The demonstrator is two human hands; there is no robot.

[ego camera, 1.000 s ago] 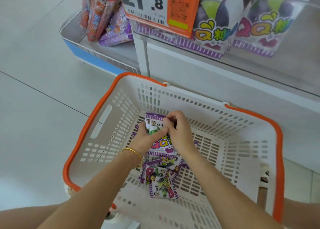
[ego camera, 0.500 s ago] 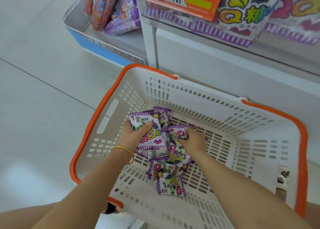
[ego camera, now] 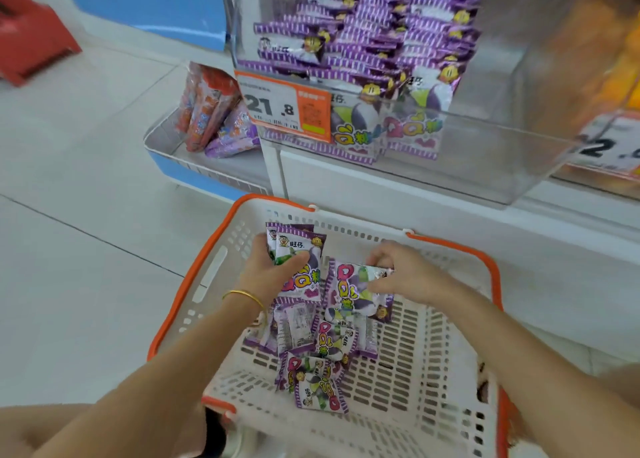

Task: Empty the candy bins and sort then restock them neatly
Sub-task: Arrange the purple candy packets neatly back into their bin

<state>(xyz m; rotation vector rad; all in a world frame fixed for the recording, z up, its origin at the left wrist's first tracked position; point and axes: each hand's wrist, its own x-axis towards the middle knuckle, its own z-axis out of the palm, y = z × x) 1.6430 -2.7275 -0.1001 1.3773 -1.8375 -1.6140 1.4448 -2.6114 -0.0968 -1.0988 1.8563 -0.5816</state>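
Observation:
A white basket with an orange rim (ego camera: 194, 284) stands on the floor and holds several purple QQ candy packets (ego camera: 322, 371). My left hand (ego camera: 273, 274) grips a small stack of upright packets (ego camera: 299, 249) above the basket's far left corner. Beside it my right hand (ego camera: 405, 274) pinches the edge of another packet (ego camera: 349, 295), lifted a little over the pile. Above, on the shelf, a clear plastic candy bin (ego camera: 485, 166) holds rows of the same purple packets (ego camera: 381, 42) stacked at its left side.
An orange price tag reading 21.8 (ego camera: 284, 106) hangs on the bin's front. To the left a low blue-edged tray (ego camera: 166, 152) holds red and purple bags. Another bin with orange goods (ego camera: 620, 87) sits at the right. A red object (ego camera: 31, 42) lies on the tiled floor far left.
The view tilted up, showing the bin. My right hand has picked up a packet from the pile and lifted it to the right. My left hand still holds its stack, raised slightly.

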